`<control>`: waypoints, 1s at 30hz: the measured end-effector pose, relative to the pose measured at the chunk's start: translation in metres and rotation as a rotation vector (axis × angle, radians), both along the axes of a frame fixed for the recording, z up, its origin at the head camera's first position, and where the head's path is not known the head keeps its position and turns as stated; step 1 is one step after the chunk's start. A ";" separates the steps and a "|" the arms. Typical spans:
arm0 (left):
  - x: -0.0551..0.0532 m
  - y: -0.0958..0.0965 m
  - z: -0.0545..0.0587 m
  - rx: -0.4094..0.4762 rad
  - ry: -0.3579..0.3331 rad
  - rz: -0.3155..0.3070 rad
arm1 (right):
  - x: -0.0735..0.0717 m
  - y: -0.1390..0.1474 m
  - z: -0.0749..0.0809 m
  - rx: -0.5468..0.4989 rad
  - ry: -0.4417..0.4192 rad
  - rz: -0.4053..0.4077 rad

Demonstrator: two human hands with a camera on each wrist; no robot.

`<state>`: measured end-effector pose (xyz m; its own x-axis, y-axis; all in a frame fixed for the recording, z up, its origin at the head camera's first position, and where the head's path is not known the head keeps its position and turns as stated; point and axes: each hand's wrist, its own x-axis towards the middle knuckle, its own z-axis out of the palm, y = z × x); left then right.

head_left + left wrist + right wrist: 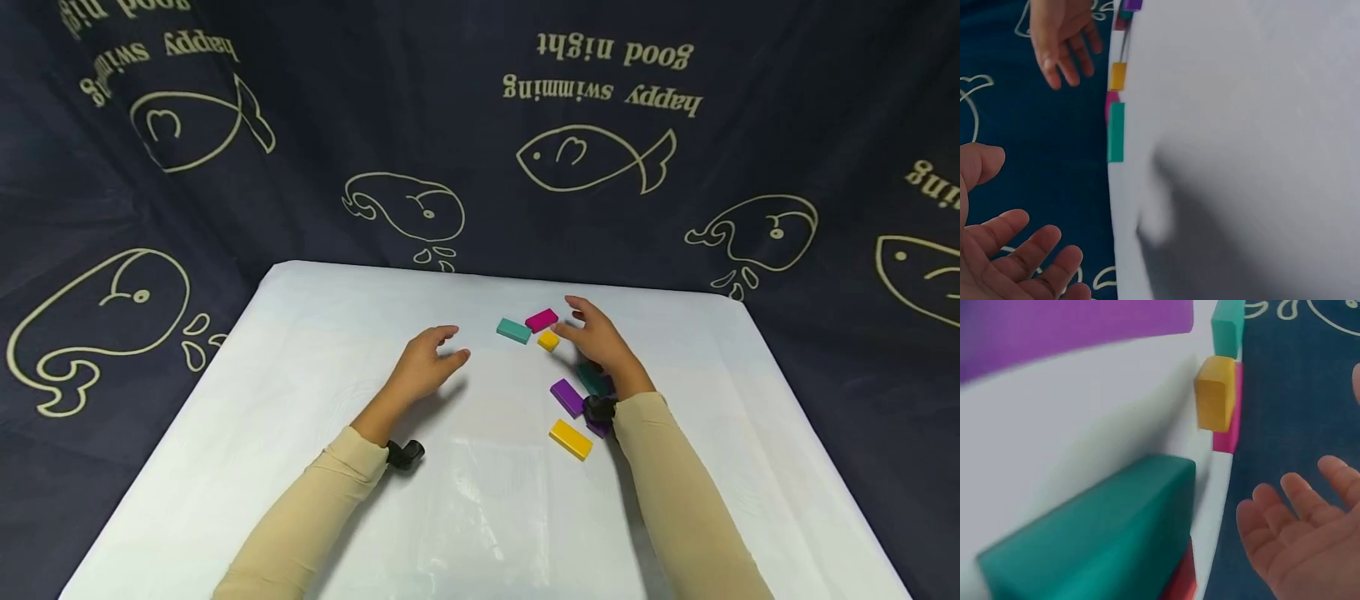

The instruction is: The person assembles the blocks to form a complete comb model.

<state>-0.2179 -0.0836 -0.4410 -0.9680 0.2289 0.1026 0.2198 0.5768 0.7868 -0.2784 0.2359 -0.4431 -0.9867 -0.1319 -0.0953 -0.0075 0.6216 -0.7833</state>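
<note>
My left hand (423,365) hovers above the white table, left of the blocks, its fingers relaxed and holding nothing. My right hand (600,337) is raised over the blocks, also with nothing in its loosely spread fingers. Closest to it lie a small yellow block (548,340), a magenta block (542,320) and a teal block (513,331). Under the right wrist is a darker teal block (590,378), partly hidden by the arm. A purple block (567,398) and a longer yellow block (570,440) lie nearer the front. In the right wrist view, a red block (1182,580) peeks out beneath teal.
The white tabletop (480,517) carries all the blocks, right of its middle. Another purple block (597,428) is mostly covered by the right wrist camera (598,408). Behind the table hangs a dark cloth (480,108) printed with fish and whales.
</note>
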 end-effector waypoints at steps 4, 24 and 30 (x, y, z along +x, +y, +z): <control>-0.009 0.013 -0.005 -0.064 0.052 -0.014 | -0.014 -0.007 -0.006 0.021 -0.041 -0.032; -0.046 0.067 -0.013 -0.207 0.043 -0.017 | -0.040 -0.023 -0.024 -0.080 -0.293 -0.106; -0.056 0.086 -0.028 -0.212 0.028 0.018 | -0.040 -0.017 -0.026 -0.098 -0.275 -0.112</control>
